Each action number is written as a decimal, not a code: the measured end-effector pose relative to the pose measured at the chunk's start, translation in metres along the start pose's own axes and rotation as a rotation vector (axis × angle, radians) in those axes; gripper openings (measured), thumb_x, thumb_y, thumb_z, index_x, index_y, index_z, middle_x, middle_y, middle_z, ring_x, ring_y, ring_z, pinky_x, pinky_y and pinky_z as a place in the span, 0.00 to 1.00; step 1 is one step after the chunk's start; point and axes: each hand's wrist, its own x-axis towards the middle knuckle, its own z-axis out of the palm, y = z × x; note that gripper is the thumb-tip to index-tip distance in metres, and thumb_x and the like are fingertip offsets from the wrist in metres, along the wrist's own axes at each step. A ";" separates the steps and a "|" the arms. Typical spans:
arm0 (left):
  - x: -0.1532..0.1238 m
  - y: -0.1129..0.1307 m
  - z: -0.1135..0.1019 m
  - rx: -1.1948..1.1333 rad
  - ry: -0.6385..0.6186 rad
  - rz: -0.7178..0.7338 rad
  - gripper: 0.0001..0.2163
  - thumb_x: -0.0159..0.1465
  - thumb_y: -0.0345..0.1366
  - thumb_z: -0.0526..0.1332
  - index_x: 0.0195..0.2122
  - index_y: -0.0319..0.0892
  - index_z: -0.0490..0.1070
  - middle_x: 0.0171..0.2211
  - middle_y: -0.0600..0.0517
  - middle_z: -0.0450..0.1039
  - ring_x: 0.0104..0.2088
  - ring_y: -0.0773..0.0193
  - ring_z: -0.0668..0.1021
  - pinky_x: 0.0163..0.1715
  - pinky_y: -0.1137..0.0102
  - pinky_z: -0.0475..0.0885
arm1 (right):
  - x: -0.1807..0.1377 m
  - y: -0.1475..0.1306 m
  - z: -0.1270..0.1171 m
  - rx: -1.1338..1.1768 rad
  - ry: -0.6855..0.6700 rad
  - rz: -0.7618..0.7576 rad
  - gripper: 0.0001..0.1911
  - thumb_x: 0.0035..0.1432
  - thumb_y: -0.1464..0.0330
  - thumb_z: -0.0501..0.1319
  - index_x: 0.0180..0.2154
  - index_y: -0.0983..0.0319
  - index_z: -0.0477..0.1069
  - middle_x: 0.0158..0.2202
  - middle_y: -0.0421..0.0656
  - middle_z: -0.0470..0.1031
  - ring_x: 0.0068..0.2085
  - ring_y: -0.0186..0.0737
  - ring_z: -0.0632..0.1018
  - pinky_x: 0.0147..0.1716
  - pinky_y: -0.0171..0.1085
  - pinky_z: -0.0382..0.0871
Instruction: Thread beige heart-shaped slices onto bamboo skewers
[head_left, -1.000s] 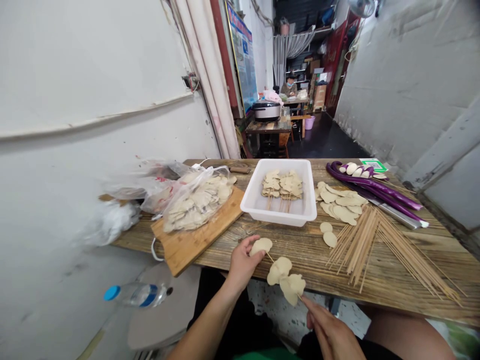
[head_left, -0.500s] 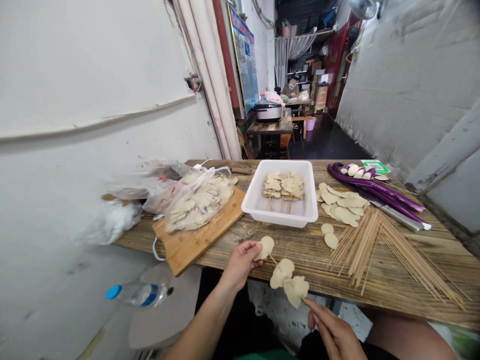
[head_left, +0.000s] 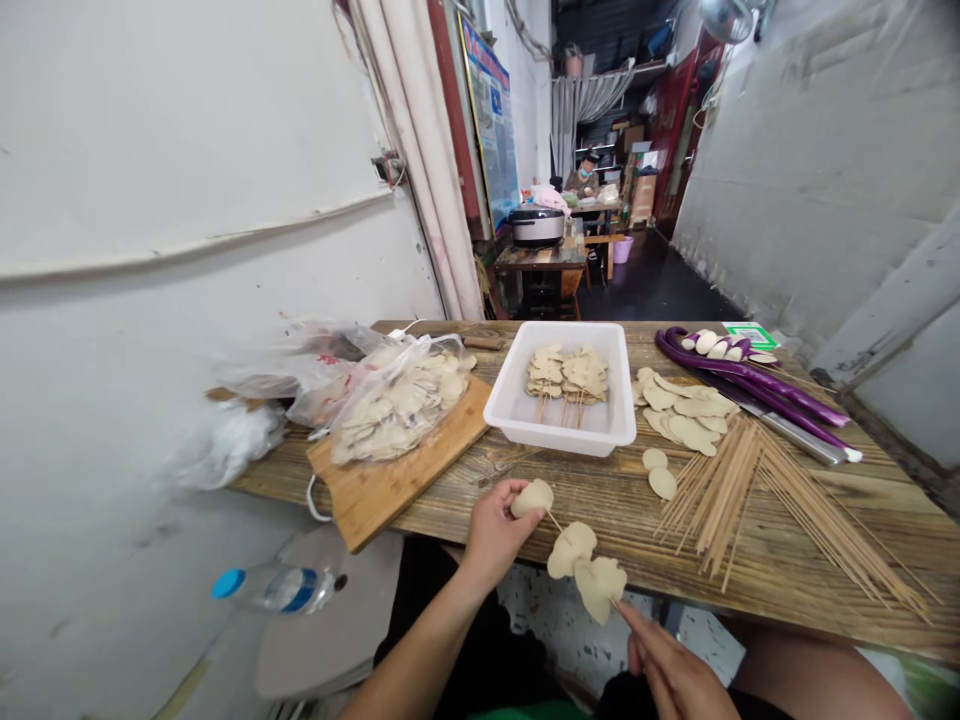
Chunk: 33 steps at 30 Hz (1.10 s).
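Observation:
My left hand (head_left: 501,530) pinches a thin pale beige slice (head_left: 534,497) at the far tip of a wooden skewer (head_left: 555,521). More slices are threaded lower down in two folded bunches, one mid-skewer (head_left: 571,550) and another (head_left: 600,588) nearer me. My right hand (head_left: 667,655) grips the skewer's lower end, close below that bunch. The skewer slants over the table's front edge. Beyond my hands a white plastic tub (head_left: 559,437) holds several finished skewers of slices (head_left: 583,375). Two loose slices (head_left: 660,474) lie right of my left hand.
Right on the wooden table (head_left: 450,510) are bare skewers (head_left: 724,490), a slice pile (head_left: 686,410), a knife (head_left: 802,440) and purple eggplants (head_left: 780,385). Left, a plastic bag of slices (head_left: 405,405) rests on a cutting board (head_left: 375,497). A masked person (head_left: 585,178) sits far behind.
My left hand has shifted slightly right, its thumb now lower against the tip slice. The skewer and my right hand have moved a little right and down.

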 end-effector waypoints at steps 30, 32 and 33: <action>0.003 0.011 -0.007 -0.452 -0.081 -0.286 0.16 0.44 0.40 0.71 0.29 0.35 0.71 0.27 0.48 0.75 0.24 0.71 0.73 0.27 0.74 0.69 | -0.004 0.010 0.000 0.152 0.046 -0.006 0.19 0.67 0.64 0.46 0.55 0.57 0.65 0.28 0.41 0.75 0.29 0.32 0.77 0.34 0.28 0.71; 0.004 0.011 -0.007 -0.450 -0.069 -0.290 0.16 0.44 0.40 0.72 0.28 0.35 0.71 0.26 0.48 0.75 0.23 0.71 0.73 0.26 0.75 0.69 | -0.003 0.009 -0.001 0.165 0.041 -0.014 0.20 0.67 0.63 0.46 0.55 0.57 0.65 0.29 0.42 0.75 0.30 0.32 0.77 0.34 0.28 0.71; 0.004 0.010 -0.006 -0.450 -0.058 -0.291 0.17 0.43 0.39 0.72 0.28 0.35 0.71 0.26 0.49 0.75 0.23 0.71 0.73 0.26 0.75 0.69 | -0.003 0.008 -0.001 0.168 0.029 -0.013 0.20 0.67 0.63 0.46 0.56 0.58 0.65 0.29 0.43 0.75 0.30 0.32 0.77 0.35 0.28 0.71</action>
